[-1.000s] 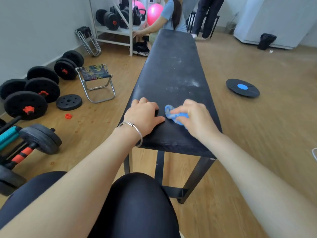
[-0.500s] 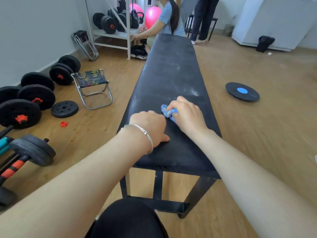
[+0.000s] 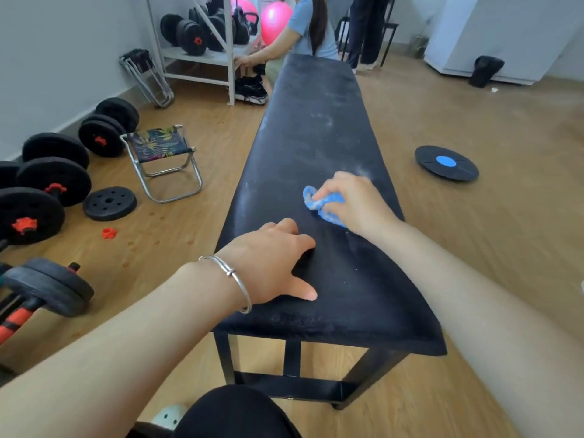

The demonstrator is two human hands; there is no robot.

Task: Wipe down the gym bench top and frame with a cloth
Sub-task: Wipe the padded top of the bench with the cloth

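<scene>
Here the left grip lies spread and empty on the counter at its near end, likely bracing the body; further right the blue cloth sits bunched on the padded top, pinched under the right grip so it can scrub toward the pale dust beyond.

Both bare forearms come in from the bottom corners and angle toward mid-frame. The left hand sits palm-down just below centre, thumb stuck out to the right. The right hand is a bit higher and further right, fingers curled round a bunched-up blue cloth.
</scene>
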